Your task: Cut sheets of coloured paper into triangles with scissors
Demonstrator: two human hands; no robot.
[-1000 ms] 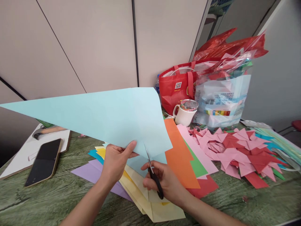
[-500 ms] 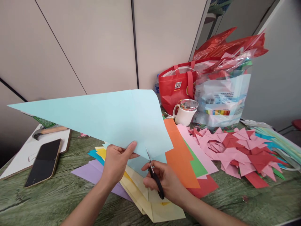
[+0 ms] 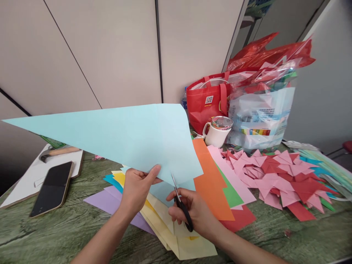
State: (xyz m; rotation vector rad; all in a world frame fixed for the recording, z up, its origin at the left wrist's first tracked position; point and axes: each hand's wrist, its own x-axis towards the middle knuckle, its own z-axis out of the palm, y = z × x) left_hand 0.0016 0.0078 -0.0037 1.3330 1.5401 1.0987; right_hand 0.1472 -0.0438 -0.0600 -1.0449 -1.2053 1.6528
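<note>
A large light-blue sheet of paper [image 3: 118, 135] is held up above the table, its long pointed end reaching to the far left. My left hand [image 3: 139, 187] pinches its lower edge, thumb on top and fingers underneath. Just right of that thumb, black-handled scissors [image 3: 183, 211] are in my right hand [image 3: 194, 211], with fingers in the handles. The blades meet the sheet's lower edge and point up and away. Below lie overlapping coloured sheets: purple paper [image 3: 103, 200], cream paper [image 3: 192, 249], orange paper [image 3: 210, 176] and red paper [image 3: 242, 219].
Folded pink and red paper pieces [image 3: 275, 176] are heaped at right. Behind stand a white mug [image 3: 217, 136], a red bag [image 3: 202, 110] and a filled plastic bag [image 3: 261, 113]. A phone [image 3: 52, 189], a white board [image 3: 20, 183] and a wooden-handled tool [image 3: 62, 151] lie at left.
The sheet's pointed left end has swung slightly further left. Both hands and the scissors hold nearly the same place, and the view has shifted a little.
</note>
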